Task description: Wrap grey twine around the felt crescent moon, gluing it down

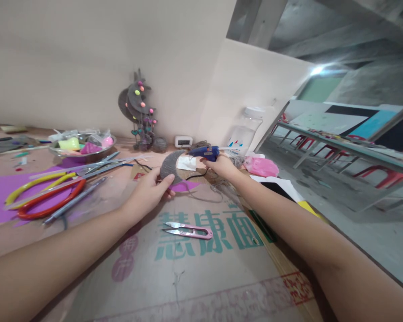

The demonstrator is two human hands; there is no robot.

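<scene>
From the head camera, I see the left hand [154, 184] pinching the grey crescent [171, 167] by its lower left edge, thumb in front, other fingertips partly hidden behind and below. The right hand's [220, 164] fingers curl around the blue glue gun [207, 153], its nozzle near the crescent's upper tip. Pink snips [197, 231] lie nearer, on printed cardboard [147, 279].
</scene>
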